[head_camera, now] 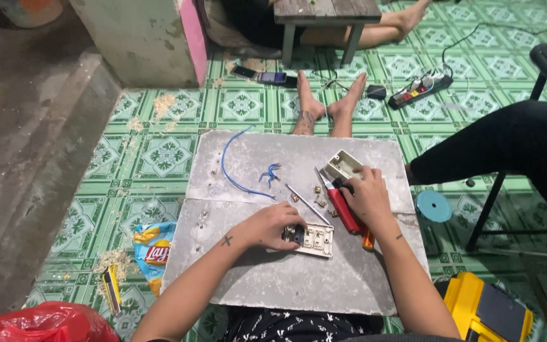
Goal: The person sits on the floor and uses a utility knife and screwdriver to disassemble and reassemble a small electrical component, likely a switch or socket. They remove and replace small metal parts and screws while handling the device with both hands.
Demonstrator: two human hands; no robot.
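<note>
under the left hand (272,226), near the middle of the grey board (242,278) that lies across the person's lap, sits a white switch plate (314,239) turned face down, its back blocks showing; the hand is curled over the plate's left end, fingers pinching at a dark part there, though what exactly they grip is too small to tell. just right of the plate the right hand (365,196) is closed around red-handled pliers (340,206), whose nose points up and away toward a white back box (343,164) lying tilted on the board just beyond the hand. an orange-handled tool (368,240) pokes out below that hand, touching the plate's right corner or very near it. between plate and box a thin metal rod or screwdriver shaft (308,204) lies slantwise, with several small brass bits (320,201) scattered around it. farther left of the plate a long blue wire (228,166) loops across the board, and short blue offcuts (270,172) lie in a small heap beside it. judging by this, the wire is cut and the parts are laid out, but no wire is yet seen seated in the plate, and plate and box are apart, so the wiring and closing up look undone. beyond the board are another person's bare feet (327,104) on the green tiled floor (159,155), a power strip (420,88), a snack bag (153,250) and a yellow case (482,307).
</note>
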